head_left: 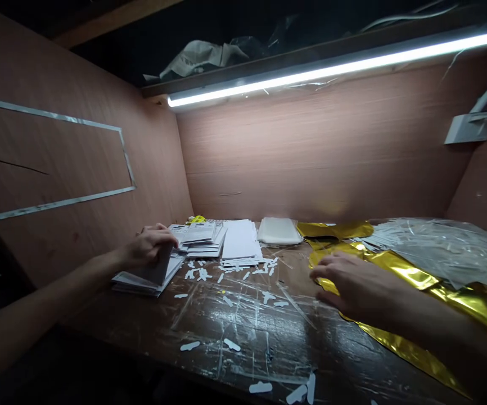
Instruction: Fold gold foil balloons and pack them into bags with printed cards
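Note:
My left hand (153, 244) is closed on the upper edge of a card (159, 269), which is tilted up and shaded on the side facing me. Under it lies a stack of white cards (136, 284) at the left of the table. My right hand (345, 278) is over the gold foil film (412, 270) on the right, its fingers and thumb apart and nothing visible in them. Whether it touches the film I cannot tell. Between my hands are scattered small white paper cut-outs (232, 344).
Printed cards (203, 233), a white paper stack (241, 239) and a pale pile of sheets (279, 230) line the back. Clear plastic bags (433, 242) heap at the back right. Wooden walls (311, 152) enclose the table, under a lit tube lamp (332, 70).

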The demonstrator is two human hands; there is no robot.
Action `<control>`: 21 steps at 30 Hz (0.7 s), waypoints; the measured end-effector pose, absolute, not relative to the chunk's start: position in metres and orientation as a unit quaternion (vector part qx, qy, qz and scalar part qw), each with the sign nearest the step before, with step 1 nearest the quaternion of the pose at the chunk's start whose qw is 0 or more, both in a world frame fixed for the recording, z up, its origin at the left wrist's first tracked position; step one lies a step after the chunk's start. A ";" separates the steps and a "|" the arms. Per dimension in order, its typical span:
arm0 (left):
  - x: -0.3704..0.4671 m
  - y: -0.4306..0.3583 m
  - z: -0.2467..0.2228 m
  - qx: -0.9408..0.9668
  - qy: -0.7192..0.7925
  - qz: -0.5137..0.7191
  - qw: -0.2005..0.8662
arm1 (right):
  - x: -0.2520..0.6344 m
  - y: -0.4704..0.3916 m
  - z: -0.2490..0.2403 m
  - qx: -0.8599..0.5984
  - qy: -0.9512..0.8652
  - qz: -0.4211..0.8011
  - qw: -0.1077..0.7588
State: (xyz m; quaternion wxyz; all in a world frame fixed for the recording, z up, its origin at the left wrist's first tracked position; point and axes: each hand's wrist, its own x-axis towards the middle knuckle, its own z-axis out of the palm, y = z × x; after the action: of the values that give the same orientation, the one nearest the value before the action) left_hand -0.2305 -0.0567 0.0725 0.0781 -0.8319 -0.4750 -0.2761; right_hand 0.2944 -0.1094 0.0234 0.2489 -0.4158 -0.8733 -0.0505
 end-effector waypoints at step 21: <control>-0.112 -0.029 0.054 -0.938 -0.237 -0.244 0.074 | 0.396 -0.066 0.016 -0.595 -0.776 0.012 0.209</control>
State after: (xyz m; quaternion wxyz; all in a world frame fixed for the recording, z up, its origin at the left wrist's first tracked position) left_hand -0.1117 -0.0287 0.0538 0.0738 -0.9376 -0.2369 -0.2437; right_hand 0.3962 -0.0659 0.0163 0.2085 -0.5945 -0.7765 0.0119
